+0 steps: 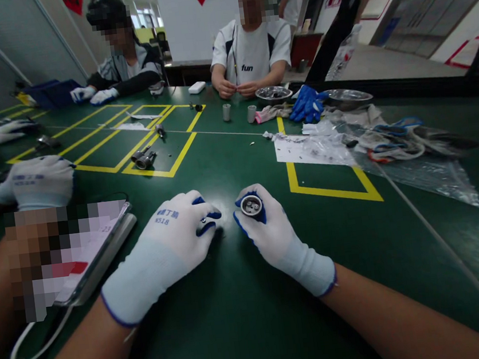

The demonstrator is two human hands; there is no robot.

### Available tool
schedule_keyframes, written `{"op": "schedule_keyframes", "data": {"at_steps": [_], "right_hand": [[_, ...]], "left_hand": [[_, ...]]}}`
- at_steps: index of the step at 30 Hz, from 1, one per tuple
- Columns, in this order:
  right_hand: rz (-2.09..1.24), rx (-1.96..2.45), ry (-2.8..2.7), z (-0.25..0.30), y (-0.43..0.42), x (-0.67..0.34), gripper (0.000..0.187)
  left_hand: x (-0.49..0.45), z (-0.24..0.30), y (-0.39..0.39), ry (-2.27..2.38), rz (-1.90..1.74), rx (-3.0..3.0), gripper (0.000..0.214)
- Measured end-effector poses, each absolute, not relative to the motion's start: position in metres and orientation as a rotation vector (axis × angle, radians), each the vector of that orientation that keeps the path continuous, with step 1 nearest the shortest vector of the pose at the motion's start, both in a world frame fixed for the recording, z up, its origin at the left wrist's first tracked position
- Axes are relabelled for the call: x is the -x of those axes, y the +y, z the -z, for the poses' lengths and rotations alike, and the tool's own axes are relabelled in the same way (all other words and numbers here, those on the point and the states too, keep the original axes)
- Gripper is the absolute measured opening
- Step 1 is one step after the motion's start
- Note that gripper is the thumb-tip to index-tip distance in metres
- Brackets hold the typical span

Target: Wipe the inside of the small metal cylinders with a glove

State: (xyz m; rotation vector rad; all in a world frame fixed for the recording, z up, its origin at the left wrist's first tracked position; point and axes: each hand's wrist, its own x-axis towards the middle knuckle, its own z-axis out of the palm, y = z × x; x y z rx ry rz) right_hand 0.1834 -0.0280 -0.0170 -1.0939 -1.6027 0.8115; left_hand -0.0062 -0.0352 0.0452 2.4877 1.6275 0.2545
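Observation:
Both my hands wear white knit gloves with blue palms and fingertips. My right hand (266, 222) is wrapped round a short metal cylinder (252, 206), its open end facing me; several small round metal parts show inside. To its left, my left hand (176, 227) hovers low over the green table (244, 294) with thumb and fingers curled in. A tiny shiny metal part (203, 221) shows between its thumb and finger, too small to name exactly. The two hands are apart.
A tablet-like device (97, 259) with a white cable lies left, near a co-worker's gloved hand (43, 181). Metal fittings (144, 158) lie inside yellow tape. Metal cups (226, 112), blue gloves (306, 104), metal bowls (273, 93) and plastic bags (433, 174) lie farther off. Co-workers sit opposite.

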Motion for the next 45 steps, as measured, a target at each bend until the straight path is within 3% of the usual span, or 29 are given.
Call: {"op": "schedule_keyframes", "data": {"at_steps": [6,12,18,45], "right_hand": [[-0.792,1.077,-1.632,0.015,-0.028,-0.184,0.011],[-0.808,1.037,-1.704,0.012,-0.030,-0.185,0.011],[-0.883,1.012,-1.739,0.009,-0.031,-0.185,0.009],[-1.021,0.972,-1.751,0.007,-0.031,-0.185,0.011]], "left_hand": [[-0.004,-0.044,-0.035,1.611,0.056,-2.462,0.022],[0.000,-0.044,-0.035,1.643,-0.319,-2.294,0.016],[0.003,-0.054,-0.045,1.382,-0.817,-2.123,0.016],[0.000,-0.051,-0.046,1.189,-0.831,-1.923,0.024]]}}
